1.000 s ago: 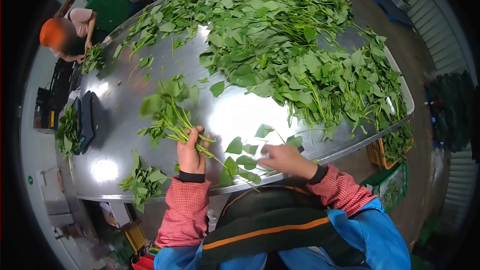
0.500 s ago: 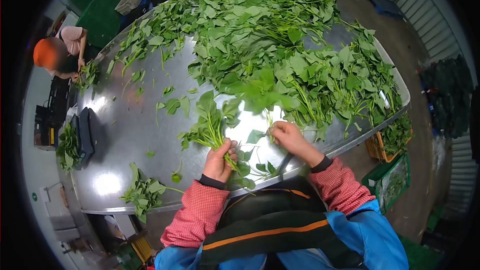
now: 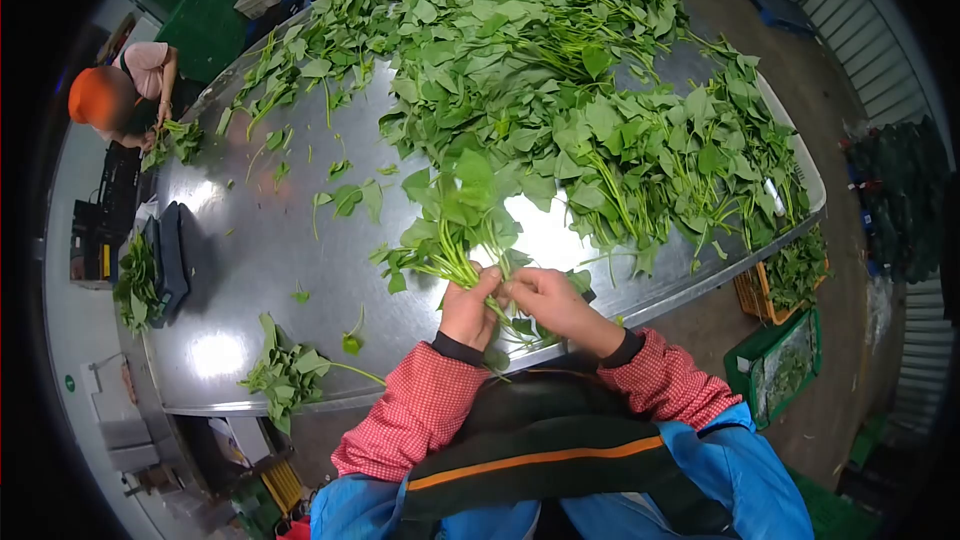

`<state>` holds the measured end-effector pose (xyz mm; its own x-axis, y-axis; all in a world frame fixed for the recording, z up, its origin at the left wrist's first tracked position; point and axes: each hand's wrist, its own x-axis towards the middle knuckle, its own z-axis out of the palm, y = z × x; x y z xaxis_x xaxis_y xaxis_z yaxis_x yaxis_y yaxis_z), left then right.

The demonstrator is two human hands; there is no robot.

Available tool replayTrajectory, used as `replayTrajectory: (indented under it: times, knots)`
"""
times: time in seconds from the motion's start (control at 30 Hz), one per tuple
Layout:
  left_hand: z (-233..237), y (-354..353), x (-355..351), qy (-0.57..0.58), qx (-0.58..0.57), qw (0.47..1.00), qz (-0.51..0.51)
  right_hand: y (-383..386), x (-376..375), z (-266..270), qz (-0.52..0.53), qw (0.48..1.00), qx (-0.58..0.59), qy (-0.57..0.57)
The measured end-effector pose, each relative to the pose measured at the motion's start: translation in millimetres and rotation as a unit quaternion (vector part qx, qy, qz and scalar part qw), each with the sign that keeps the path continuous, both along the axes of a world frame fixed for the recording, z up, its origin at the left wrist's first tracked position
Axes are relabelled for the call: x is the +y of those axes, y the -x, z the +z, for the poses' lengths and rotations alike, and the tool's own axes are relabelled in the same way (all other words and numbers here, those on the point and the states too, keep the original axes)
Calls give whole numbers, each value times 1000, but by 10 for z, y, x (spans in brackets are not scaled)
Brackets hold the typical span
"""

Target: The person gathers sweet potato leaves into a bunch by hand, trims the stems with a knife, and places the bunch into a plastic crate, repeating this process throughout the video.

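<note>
My left hand (image 3: 468, 312) is closed around the stems of a bunch of leafy greens (image 3: 450, 230), whose leaves fan out above the fist. Right beside it, my right hand (image 3: 550, 300) pinches a leafy stem (image 3: 505, 258) against the bunch, the fingertips of both hands close together. Beyond the hands spreads a large heap of leafy greens (image 3: 500, 70) on the metal table (image 3: 250, 290). A few leaves hang below my hands near the table's edge.
A small pile of greens (image 3: 285, 375) lies at the near left edge. At the far left a co-worker in an orange cap (image 3: 95, 95) handles greens beside a dark scale-like object (image 3: 170, 255). An orange crate (image 3: 755, 295) and a green crate (image 3: 775, 365) stand on the floor at right.
My right hand has moved left with its stem, up to the bunch in my left hand. The left hand has shifted slightly right. The co-worker's greens have moved a little.
</note>
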<state>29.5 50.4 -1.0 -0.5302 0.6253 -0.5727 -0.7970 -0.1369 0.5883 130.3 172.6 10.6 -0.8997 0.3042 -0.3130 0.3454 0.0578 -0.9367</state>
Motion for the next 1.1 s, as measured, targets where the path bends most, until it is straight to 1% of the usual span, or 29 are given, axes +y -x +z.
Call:
replayTrajectory:
  times: [0.1, 0.13, 0.2, 0.3, 0.33, 0.43, 0.53, 0.63, 0.67, 0.7, 0.73, 0.77, 0.83, 0.87, 0.97, 1.0, 1.07, 1.1]
  knots:
    - [123, -53, 81, -22, -30, 994, 98, -14, -19, -34, -100, 994, 36, 5]
    - [90, -47, 71, -39, -23, 994, 101, -13, -32, 9, -121, 992, 38, -11]
    - [168, -39, 100, -23, -4, 992, 126, -15, -59, 123, -166, 984, 43, -44]
    - [146, 184, 72, -13, 49, 984, 170, -38, 49, 89, -218, 972, 71, 44]
    - [172, 211, 46, -20, 31, 984, 172, -58, 123, 115, -180, 977, 44, 102]
    - [150, 156, 45, -21, 33, 992, 124, -42, 132, 60, -116, 973, 32, 195]
    - [143, 52, 90, -31, 41, 994, 99, -11, 45, 247, -102, 957, -23, 272]
    - [145, -25, 102, -22, 36, 997, 72, 25, 34, 224, -97, 962, 1, 257]
    - [158, -38, 103, -15, 31, 997, 64, 38, 47, 207, -110, 965, 6, 237]
    - [178, -52, 116, -9, 27, 998, 54, 30, 50, 178, -102, 985, 15, 138]
    - [231, -99, 144, 9, 0, 998, 66, 2, 53, 142, -93, 995, 24, 37]
    - [186, -120, 125, -1, 14, 999, 29, -27, 49, 122, -82, 994, 31, -65]
    - [35, -154, 64, -17, 41, 998, -42, -42, -2, 122, -69, 986, 55, -141]
    - [-25, -152, 47, -38, 39, 998, -34, -46, -28, 126, -62, 980, 67, -178]
    - [138, -79, 147, -3, -54, 994, 96, -116, -41, 292, -106, 977, 55, -174]
    - [84, 3, 115, 6, -36, 992, 120, -151, -15, 323, -78, 976, 74, -190]
    - [-65, 231, -44, 16, 51, 991, 125, -253, 82, 361, -27, 968, 110, -223]
    - [-101, 316, -96, 20, 95, 987, 126, -317, 166, 300, 49, 960, 59, -270]
